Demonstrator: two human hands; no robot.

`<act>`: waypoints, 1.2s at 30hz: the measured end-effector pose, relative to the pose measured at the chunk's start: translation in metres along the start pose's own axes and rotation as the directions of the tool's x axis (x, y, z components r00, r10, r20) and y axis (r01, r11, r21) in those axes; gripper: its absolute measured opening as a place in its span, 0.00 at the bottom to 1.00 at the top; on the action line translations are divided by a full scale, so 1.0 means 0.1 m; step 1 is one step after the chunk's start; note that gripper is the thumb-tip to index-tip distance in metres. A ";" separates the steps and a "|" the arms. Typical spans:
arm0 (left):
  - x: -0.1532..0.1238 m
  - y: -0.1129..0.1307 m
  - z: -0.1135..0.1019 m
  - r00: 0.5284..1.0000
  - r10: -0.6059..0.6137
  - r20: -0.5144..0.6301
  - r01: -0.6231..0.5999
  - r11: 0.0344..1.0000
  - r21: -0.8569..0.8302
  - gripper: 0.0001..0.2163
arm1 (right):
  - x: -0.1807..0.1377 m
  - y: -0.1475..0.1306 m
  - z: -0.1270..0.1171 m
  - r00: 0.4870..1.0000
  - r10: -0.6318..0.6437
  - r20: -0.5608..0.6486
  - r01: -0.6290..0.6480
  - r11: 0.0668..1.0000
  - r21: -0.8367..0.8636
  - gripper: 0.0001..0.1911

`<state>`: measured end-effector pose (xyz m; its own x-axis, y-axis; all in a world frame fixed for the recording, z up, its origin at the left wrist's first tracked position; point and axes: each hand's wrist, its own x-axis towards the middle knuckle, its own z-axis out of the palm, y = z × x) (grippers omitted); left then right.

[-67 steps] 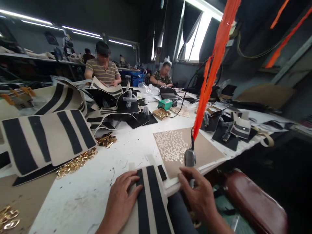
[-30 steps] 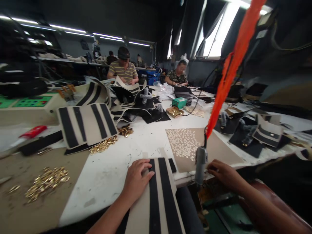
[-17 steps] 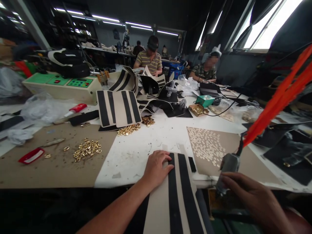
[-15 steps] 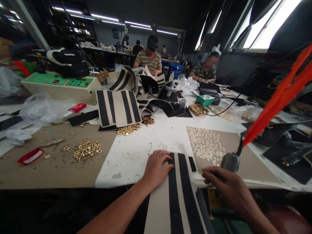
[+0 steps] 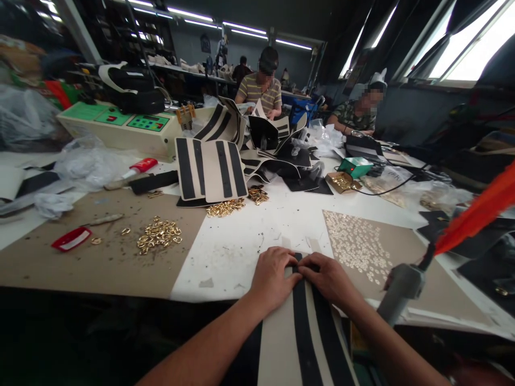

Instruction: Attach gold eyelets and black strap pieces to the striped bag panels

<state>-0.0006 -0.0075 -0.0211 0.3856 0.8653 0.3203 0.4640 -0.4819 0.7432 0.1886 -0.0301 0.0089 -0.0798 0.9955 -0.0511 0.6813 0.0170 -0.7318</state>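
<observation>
A beige panel with two black stripes (image 5: 300, 338) lies over the near edge of the white table (image 5: 241, 246) and hangs toward me. My left hand (image 5: 272, 277) presses on its upper left part, fingers curled on the fabric. My right hand (image 5: 330, 277) meets it at the top of the stripes, fingers pinched on the panel's upper edge. A grey hand tool (image 5: 400, 289) hangs free on an orange strap (image 5: 478, 214) to the right of my right hand.
Brown board (image 5: 374, 252) strewn with small pale pieces lies right. Gold rings (image 5: 159, 235) sit on a brown mat at left, near a red tool (image 5: 72, 239). Striped panels (image 5: 210, 170) pile up mid-table by a control box (image 5: 120, 126). Two people work at the far end.
My right hand let go of the hanging grey tool and came left onto the striped panel beside my left hand. The tool swung out to the right. The view turned left.
</observation>
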 end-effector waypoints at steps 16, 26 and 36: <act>-0.01 -0.02 0.03 1.000 0.007 -0.015 -0.007 1.000 -0.005 0.15 | 0.06 -0.05 0.02 0.999 0.010 0.044 -0.004 0.993 -0.119 0.13; 0.01 -0.02 0.02 1.000 0.001 -0.005 -0.002 1.000 -0.018 0.13 | 0.14 -0.17 -0.06 0.992 0.089 0.090 -0.077 0.988 -0.131 0.07; 0.03 0.00 0.00 1.000 -0.023 0.012 0.023 1.000 -0.004 0.14 | 0.17 -0.13 -0.07 0.991 0.084 0.102 -0.065 0.983 -0.172 0.07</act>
<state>0.0005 -0.0052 -0.0200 0.3849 0.8742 0.2962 0.4692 -0.4616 0.7528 0.1839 -0.0126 0.0221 -0.0964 0.9787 -0.1814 0.8002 -0.0321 -0.5988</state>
